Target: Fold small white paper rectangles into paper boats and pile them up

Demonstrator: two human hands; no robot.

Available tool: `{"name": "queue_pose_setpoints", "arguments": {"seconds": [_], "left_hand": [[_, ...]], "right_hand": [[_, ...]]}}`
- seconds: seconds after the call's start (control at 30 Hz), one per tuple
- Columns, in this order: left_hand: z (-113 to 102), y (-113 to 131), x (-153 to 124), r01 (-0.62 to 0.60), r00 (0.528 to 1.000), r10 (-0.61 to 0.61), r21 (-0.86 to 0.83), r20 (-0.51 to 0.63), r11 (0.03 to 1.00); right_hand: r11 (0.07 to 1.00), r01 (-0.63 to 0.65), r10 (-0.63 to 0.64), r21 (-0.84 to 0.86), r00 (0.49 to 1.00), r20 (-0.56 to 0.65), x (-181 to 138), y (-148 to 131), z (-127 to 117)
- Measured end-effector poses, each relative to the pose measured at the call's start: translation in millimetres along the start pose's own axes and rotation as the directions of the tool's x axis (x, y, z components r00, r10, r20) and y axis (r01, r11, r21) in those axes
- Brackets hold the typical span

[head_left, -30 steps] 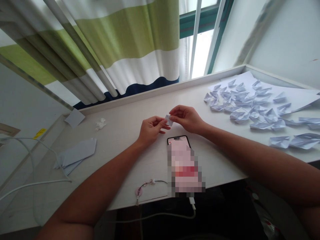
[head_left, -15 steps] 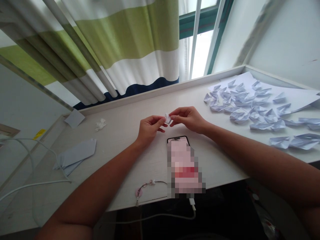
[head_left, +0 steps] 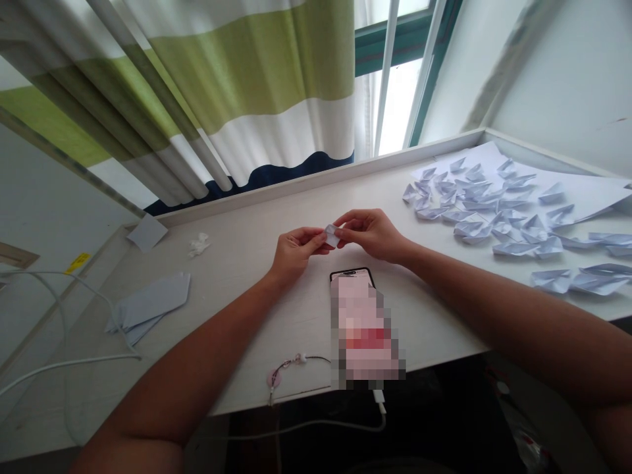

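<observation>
A small folded piece of white paper (head_left: 332, 236) is held up over the white desk, between my two hands. My left hand (head_left: 299, 250) pinches its left side between thumb and fingers. On the other side, my right hand (head_left: 372, 234) grips the upper right part, its thumb lying against the paper. Fingers cover some of the folds. Just below the hands lies a phone (head_left: 350, 270) with its screen blurred out. Many folded paper boats (head_left: 494, 204) are spread over the right part of the desk.
White sheets (head_left: 486, 158) lie under the boats. On the left are a stack of paper (head_left: 158, 303), a single square sheet (head_left: 148, 234) and a crumpled tissue (head_left: 198, 245). A beaded strap (head_left: 274, 378) and a white charging cable (head_left: 320, 424) are near the front edge.
The folded paper has turned a little and now shows a flatter, squarer face. Both hands shifted slightly, with the left fingers closing nearer under the paper.
</observation>
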State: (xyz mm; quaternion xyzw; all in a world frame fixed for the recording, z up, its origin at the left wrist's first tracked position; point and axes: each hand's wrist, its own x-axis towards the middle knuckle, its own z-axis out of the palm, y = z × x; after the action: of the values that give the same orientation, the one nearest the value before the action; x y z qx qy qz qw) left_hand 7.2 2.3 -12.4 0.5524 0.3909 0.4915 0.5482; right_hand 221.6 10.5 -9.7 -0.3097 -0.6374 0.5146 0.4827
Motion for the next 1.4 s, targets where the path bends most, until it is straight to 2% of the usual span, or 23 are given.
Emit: {"name": "queue_pose_setpoints", "arguments": {"seconds": [0.17, 0.4, 0.53, 0.77, 0.9, 1.07, 1.23, 1.4], "left_hand": [[-0.2, 1.1, -0.5, 0.005, 1.000, -0.004, -0.023, 0.027, 1.000], [1.6, 0.5, -4.4, -0.026, 0.995, 0.020, 0.061, 0.102, 0.998], [2.5, -1.1, -5.2, -0.042, 0.993, 0.033, 0.077, 0.115, 0.996], [4.3, 4.0, -6.4, -0.038, 0.995, 0.028, 0.105, 0.095, 0.994], [4.5, 5.3, -7.4, -0.044, 0.998, 0.038, 0.103, 0.056, 0.994], [5.3, 2.9, -6.8, -0.048, 0.997, 0.040, 0.122, 0.062, 0.991], [4.8, 1.5, -3.9, -0.012, 1.000, 0.012, 0.038, 0.001, 0.999], [5.3, 5.1, -4.4, 0.031, 1.000, -0.031, -0.062, -0.001, 0.998]], "right_hand": [[0.999, -0.021, 0.020, 0.036, 1.000, 0.021, -0.5, 0.1, -1.3], [0.997, -0.072, 0.072, 0.008, 0.997, 0.028, -2.0, 1.2, 1.7], [0.998, -0.058, 0.058, 0.007, 0.998, 0.026, -1.2, 2.5, 1.1], [0.994, -0.092, 0.093, -0.058, 0.995, 0.023, -3.0, -0.8, -1.8], [0.993, -0.063, 0.069, -0.099, 0.996, 0.057, -4.7, -2.6, -2.4], [0.989, -0.056, 0.066, -0.138, 0.996, 0.068, -4.1, -2.6, -2.1], [0.994, -0.106, 0.107, -0.028, 0.993, 0.051, -3.7, -3.1, -2.2], [0.988, -0.128, 0.125, 0.090, 0.991, 0.041, -4.2, -4.5, -4.6]]}}
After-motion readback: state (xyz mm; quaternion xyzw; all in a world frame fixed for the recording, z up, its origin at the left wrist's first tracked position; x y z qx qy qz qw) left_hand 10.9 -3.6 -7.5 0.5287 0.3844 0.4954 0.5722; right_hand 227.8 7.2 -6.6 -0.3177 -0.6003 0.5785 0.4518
